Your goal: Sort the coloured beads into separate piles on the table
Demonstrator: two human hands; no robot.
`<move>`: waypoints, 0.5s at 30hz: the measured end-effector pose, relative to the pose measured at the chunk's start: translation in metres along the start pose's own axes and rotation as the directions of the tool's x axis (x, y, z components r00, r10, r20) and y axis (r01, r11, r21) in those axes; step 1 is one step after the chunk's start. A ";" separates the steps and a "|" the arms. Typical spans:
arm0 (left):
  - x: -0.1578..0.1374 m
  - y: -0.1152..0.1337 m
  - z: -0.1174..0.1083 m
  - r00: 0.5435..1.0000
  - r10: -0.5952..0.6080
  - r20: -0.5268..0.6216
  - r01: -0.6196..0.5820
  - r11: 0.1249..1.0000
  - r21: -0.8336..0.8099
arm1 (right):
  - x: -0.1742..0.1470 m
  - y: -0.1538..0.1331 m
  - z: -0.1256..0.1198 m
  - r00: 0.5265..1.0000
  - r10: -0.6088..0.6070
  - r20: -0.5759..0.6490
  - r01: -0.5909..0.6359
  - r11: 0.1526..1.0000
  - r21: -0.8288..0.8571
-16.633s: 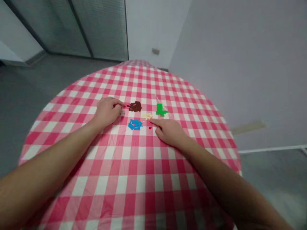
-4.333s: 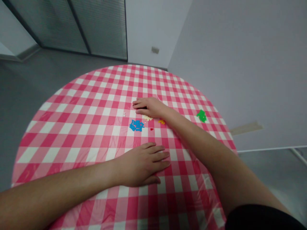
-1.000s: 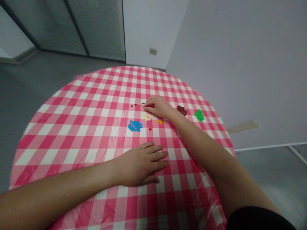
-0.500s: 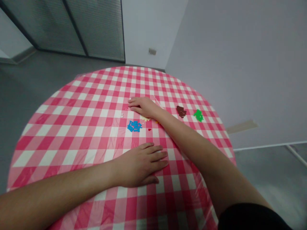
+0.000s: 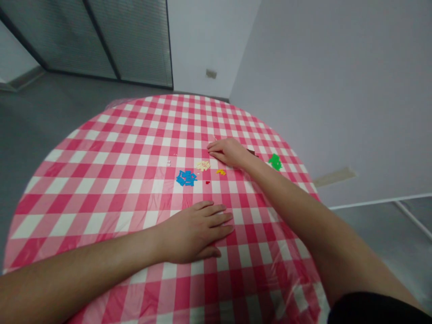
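My left hand [image 5: 199,231] lies flat on the checked tablecloth with its fingers spread and nothing held. Farther off, my right hand [image 5: 229,152] reaches over the table, its fingertips drawn together in a pinch; anything between them is too small to see. Just left of and below it is a pile of cream pieces [image 5: 203,165], with a few yellow pieces [image 5: 221,172] beside that. A heap of flat blue pieces [image 5: 186,178] sits nearer my left hand, next to a tiny red piece [image 5: 207,182]. Brown pieces [image 5: 251,152] are partly hidden behind my right hand.
Bright green pieces [image 5: 275,161] form a pile right of my right forearm. Some tiny white bits [image 5: 168,163] lie left of the cream pile. The round table [image 5: 111,180] has a wall close to its right side.
My right hand has moved right, from beyond the cream pile toward the brown pieces, and its fingers have drawn together. The cream and yellow pieces are now uncovered. My left hand stays put.
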State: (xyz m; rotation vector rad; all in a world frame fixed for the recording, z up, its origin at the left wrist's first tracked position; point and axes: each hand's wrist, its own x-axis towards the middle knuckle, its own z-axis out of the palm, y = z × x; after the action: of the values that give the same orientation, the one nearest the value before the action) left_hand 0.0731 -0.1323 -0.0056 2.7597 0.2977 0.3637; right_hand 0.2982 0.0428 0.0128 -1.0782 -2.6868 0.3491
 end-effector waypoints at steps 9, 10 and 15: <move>0.000 -0.002 0.000 1.000 0.004 0.010 -0.003 0.999 -0.038 | -0.037 0.023 -0.012 0.995 0.097 -0.014 -0.098 0.987 -0.130; 0.000 -0.002 0.000 1.000 0.004 0.008 -0.004 0.999 -0.040 | -0.040 0.025 -0.014 0.994 0.105 -0.014 -0.106 0.984 -0.143; 0.000 -0.002 -0.001 1.000 0.003 0.013 -0.002 0.999 -0.034 | -0.058 0.034 -0.019 0.988 0.149 -0.040 -0.153 0.974 -0.164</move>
State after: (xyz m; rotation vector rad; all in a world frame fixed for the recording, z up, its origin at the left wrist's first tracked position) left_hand 0.0721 -0.1305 -0.0050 2.7278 0.2824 0.3485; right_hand 0.3664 0.0289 0.0139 -1.3294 -2.6550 0.1351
